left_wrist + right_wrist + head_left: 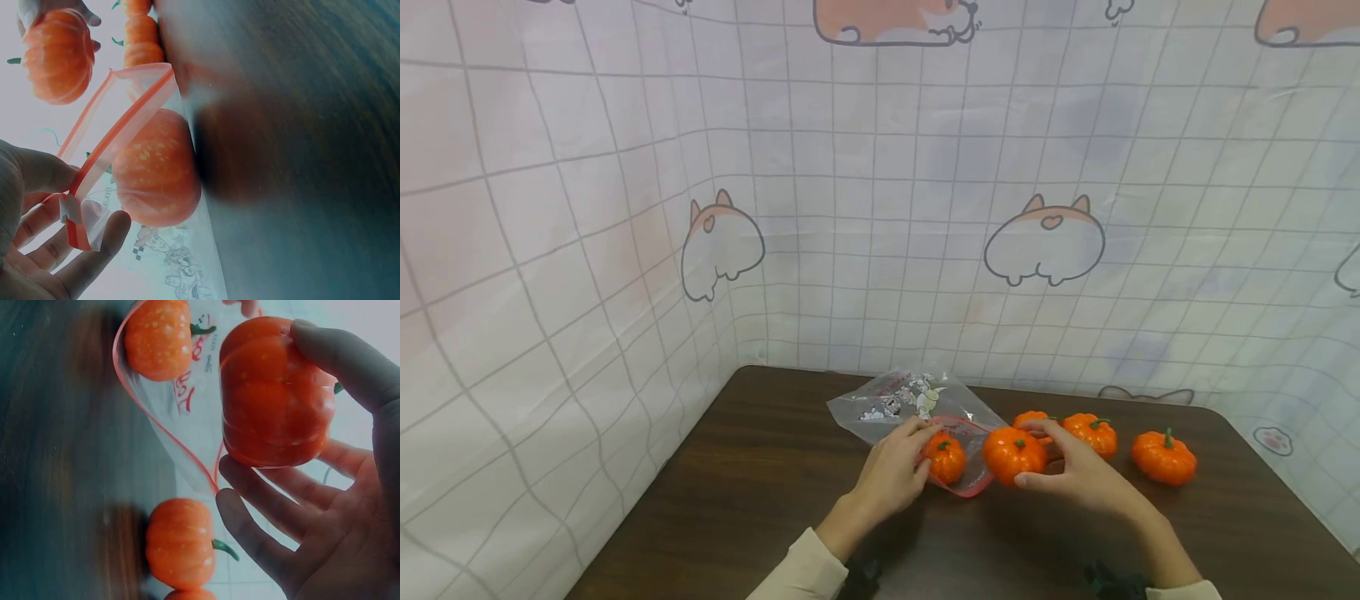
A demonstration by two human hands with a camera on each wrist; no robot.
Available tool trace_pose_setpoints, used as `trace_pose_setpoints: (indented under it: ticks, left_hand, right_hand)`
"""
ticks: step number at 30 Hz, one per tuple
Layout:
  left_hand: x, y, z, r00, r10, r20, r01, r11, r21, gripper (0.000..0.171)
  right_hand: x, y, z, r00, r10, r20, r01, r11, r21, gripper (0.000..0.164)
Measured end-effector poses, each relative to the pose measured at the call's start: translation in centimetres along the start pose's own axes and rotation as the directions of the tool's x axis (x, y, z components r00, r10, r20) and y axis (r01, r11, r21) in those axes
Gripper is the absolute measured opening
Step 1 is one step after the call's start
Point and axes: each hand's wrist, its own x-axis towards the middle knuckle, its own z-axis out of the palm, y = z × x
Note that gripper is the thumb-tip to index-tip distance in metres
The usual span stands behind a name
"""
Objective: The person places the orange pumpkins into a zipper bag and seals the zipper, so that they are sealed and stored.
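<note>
A clear zip bag [880, 404] with a red-edged mouth and printed cartoon figures lies on the table, its opening toward me. Inside the mouth sits one small orange pumpkin [946, 458]. My left hand [891, 471] pinches the bag's red rim near the white slider [70, 208], between thumb and fingers. My right hand [1086, 471] grips a second pumpkin [1013, 456] between thumb and fingertips, raised just right of the bag's mouth. In the right wrist view this held pumpkin [275, 394] is off the table, apart from the one in the bag.
To the right stand more pumpkins: one partly hidden behind my right hand [1032, 418], another behind its wrist side [1092, 433], and one farther right [1165, 457]. The dark wooden table [760, 475] meets a grid-patterned cloth [880, 208] at the back and sides.
</note>
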Motion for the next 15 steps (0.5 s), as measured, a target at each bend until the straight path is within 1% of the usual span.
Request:
trace_pose_setpoints:
  ticks: [5, 9, 12, 15]
  left_hand:
    - [0.0, -0.1, 0.1, 1.0, 0.002, -0.005, -0.002, 1.0, 0.007, 0.051]
    - [0.0, -0.1, 0.1, 1.0, 0.002, -0.008, -0.002, 1.0, 0.013, 0.051]
    - [0.0, 0.0, 0.0, 1.0, 0.003, -0.01, -0.003, 1.0, 0.013, 0.051]
    - [0.0, 0.0, 0.0, 1.0, 0.002, -0.012, -0.002, 1.0, 0.013, 0.052]
  right_hand:
    - [0.2, -0.2, 0.9, 0.999, 0.003, 0.04, -0.003, 1.0, 0.006, 0.073]
    - [0.4, -0.1, 1.4, 0.997, -0.036, 0.065, 0.035, 0.999, 0.01, 0.073]
    - [0.6, 0.0, 1.7, 0.996, -0.056, 0.073, 0.056, 0.998, 0.008, 0.073]
    - [0.8, 0.2, 2.1, 0.996, -0.056, 0.069, 0.057, 0.998, -0.016, 0.073]
